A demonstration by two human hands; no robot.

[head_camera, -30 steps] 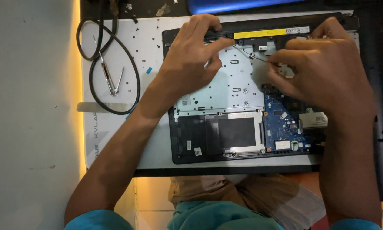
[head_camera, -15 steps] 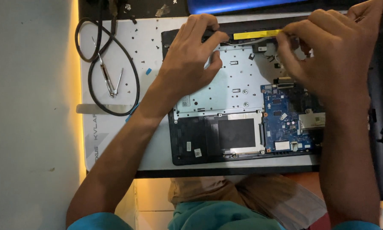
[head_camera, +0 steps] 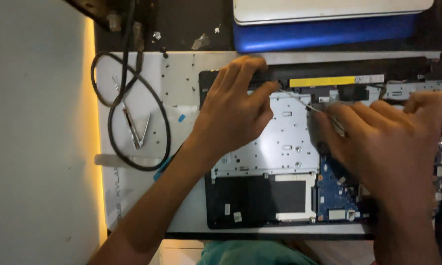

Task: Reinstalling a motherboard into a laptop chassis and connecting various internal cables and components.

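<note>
Opened laptop chassis (head_camera: 285, 147) lies flat on the white mat (head_camera: 181, 98), blue circuit board (head_camera: 336, 196) at its near right. Right hand (head_camera: 388, 152) over the board, fingers pinched together on a thin wire (head_camera: 299, 99). Left hand (head_camera: 233, 113) presses the chassis top edge, fingertips on the wire's far end. Tweezers (head_camera: 135, 130) inside a black cable loop (head_camera: 132, 122), left. Blue case (head_camera: 324, 32) beyond.

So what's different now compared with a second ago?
The right hand slid from the far edge of the opened laptop back toward the blue circuit board, drawing a thin grey wire along in its fingertips. The left hand stayed pressed at the black hinge strip, and the metal tweezers inside the black cable loop did not move.
</note>
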